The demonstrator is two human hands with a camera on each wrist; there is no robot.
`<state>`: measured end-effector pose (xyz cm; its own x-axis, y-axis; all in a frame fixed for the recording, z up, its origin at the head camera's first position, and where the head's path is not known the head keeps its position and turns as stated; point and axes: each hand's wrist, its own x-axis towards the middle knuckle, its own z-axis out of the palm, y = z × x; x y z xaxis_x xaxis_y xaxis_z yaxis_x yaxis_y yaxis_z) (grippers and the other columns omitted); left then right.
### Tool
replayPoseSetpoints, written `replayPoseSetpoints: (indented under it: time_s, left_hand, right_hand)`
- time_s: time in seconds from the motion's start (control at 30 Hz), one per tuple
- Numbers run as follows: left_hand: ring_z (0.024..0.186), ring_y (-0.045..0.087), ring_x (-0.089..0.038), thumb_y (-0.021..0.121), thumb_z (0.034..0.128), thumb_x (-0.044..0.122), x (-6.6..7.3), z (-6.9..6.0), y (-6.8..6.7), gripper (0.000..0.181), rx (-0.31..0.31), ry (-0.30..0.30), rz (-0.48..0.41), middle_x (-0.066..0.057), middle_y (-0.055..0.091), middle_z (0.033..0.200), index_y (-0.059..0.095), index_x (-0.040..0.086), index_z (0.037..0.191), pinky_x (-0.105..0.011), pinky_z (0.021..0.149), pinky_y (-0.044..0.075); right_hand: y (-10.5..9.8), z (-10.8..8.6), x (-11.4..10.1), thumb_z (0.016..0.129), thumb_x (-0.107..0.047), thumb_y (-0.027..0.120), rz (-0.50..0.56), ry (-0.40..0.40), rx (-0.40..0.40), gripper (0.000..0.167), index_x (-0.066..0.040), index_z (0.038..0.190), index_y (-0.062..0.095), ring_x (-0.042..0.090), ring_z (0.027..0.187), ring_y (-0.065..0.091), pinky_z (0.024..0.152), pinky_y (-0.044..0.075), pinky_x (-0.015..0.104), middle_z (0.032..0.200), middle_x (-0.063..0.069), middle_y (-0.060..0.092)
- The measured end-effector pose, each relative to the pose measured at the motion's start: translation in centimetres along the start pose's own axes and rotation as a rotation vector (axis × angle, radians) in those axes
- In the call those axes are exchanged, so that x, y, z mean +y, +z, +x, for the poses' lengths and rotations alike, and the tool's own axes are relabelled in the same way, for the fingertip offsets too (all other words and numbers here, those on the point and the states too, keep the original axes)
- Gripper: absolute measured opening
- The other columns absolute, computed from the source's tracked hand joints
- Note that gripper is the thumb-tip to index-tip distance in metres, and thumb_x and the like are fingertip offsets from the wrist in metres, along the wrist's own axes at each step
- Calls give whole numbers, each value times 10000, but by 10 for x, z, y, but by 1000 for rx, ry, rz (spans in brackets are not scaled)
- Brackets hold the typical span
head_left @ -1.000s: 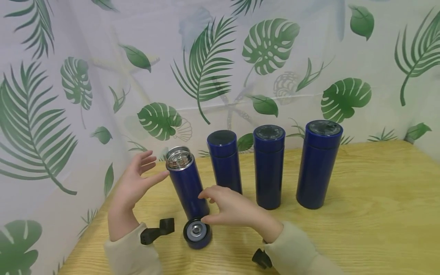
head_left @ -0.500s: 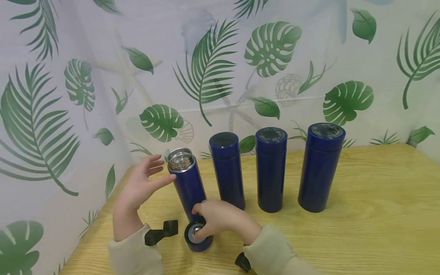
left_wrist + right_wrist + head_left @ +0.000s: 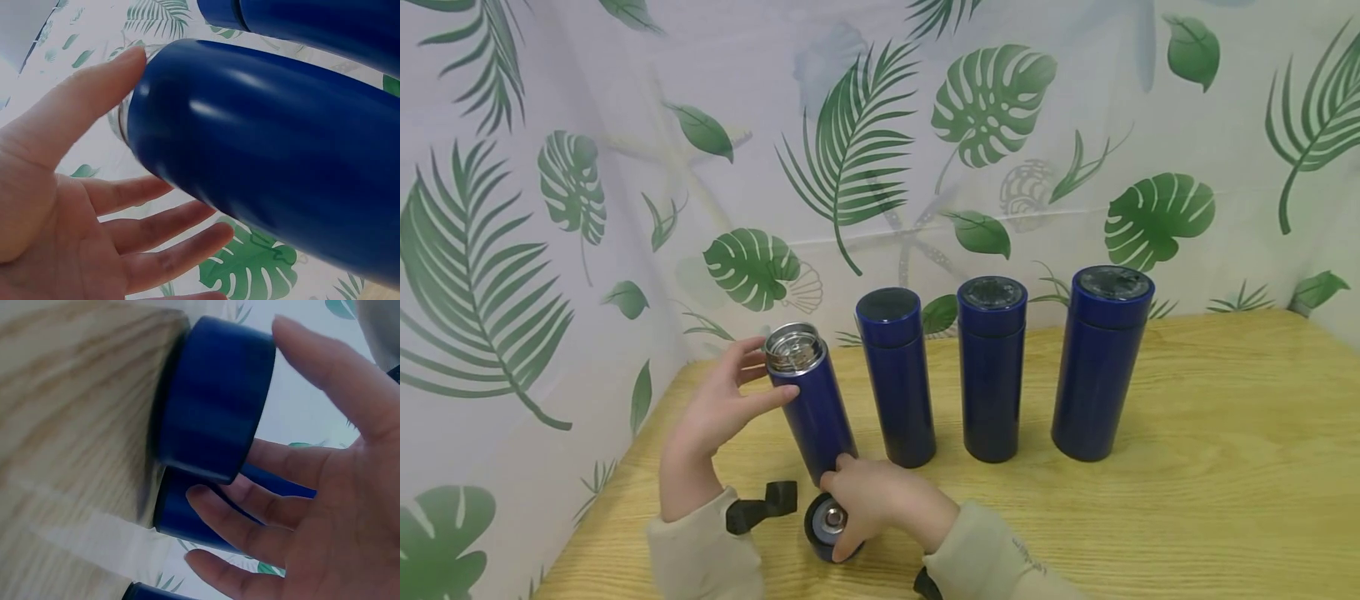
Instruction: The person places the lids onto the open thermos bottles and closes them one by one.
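An uncapped blue thermos (image 3: 820, 421) with a bare steel mouth stands at the left of the row. My left hand (image 3: 718, 421) reaches round its upper part, thumb at the near side and fingers behind; in the left wrist view the fingers are fairly straight beside the thermos (image 3: 250, 144). In front of that thermos, the blue thermos lid (image 3: 829, 518) lies inside-up on the table. Over it is my right hand (image 3: 887, 500), thumb at the near rim and fingers at the far side. The right wrist view has the lid (image 3: 215, 400) between thumb and spread fingers, not clearly gripped.
Three capped blue thermoses stand to the right: a slim one (image 3: 897, 392), a middle one (image 3: 992, 383) and a larger one (image 3: 1101, 379). They share a wooden table (image 3: 1225, 467), with a leaf-print cloth (image 3: 880, 192) behind it and at the left.
My right hand has moved left and down from beside the thermos to the lid. My left hand has moved right, bringing its thumb over the thermos's side.
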<state>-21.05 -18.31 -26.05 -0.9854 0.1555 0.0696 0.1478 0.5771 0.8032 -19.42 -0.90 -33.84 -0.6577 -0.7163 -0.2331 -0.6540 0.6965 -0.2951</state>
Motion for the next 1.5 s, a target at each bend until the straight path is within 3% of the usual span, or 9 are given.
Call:
replayPoseSetpoints:
  time_s: [0.17,0.4,0.57,0.77,1.0,1.2,1.5]
  left_hand:
    - [1211,332,-344,696,755,340,-1,1,2,855,-13,-19,2,-189,319,1337,188,79,1390,-512,908,332]
    - [1185,360,-333,709,751,289,-4,8,8,787,-21,20,-58,-158,380,1269,242,48,1337,-494,904,341]
    - [1156,393,-314,727,730,286,-3,11,11,712,-1,33,-56,-112,429,1192,317,69,1270,-491,887,351]
    - [1181,376,-315,740,713,303,-2,15,16,745,7,39,-54,-115,444,1206,310,65,1273,-476,901,350]
    - [1207,346,-319,742,703,337,-1,16,18,809,22,10,-21,-134,448,1215,283,45,1301,-473,912,346]
    - [1187,374,-330,748,701,309,-1,16,19,844,-2,47,-3,-154,449,1213,259,18,1324,-465,906,356]
    - [1029,497,-243,758,683,302,11,10,21,853,-138,161,83,-94,528,1114,269,44,1333,-432,863,386]
  right_hand:
    - [3,-3,2,602,-319,811,90,-31,-60,580,-192,1081,511,73,766,503,620,437,247,905,-57,507]
    - [1,-8,6,604,-131,785,126,-138,-123,491,-174,974,465,41,621,473,546,399,182,725,-107,489]
    - [-2,-14,11,652,-112,747,162,-109,-168,457,-145,1001,453,60,572,440,515,393,198,699,-78,482]
    - [-9,-25,18,668,-137,740,170,-72,-176,454,-128,1036,474,62,595,441,530,393,210,732,-77,477]
    - [-17,-46,26,626,-136,758,168,-91,-73,510,-122,1054,480,58,713,456,624,408,205,880,-67,456]
    - [-26,-72,39,603,-79,743,236,-123,-11,527,-153,1022,431,65,705,449,597,410,199,897,-52,407]
    - [-62,-114,53,578,-36,672,302,-171,296,540,-100,1064,446,107,796,468,677,428,245,958,-29,430]
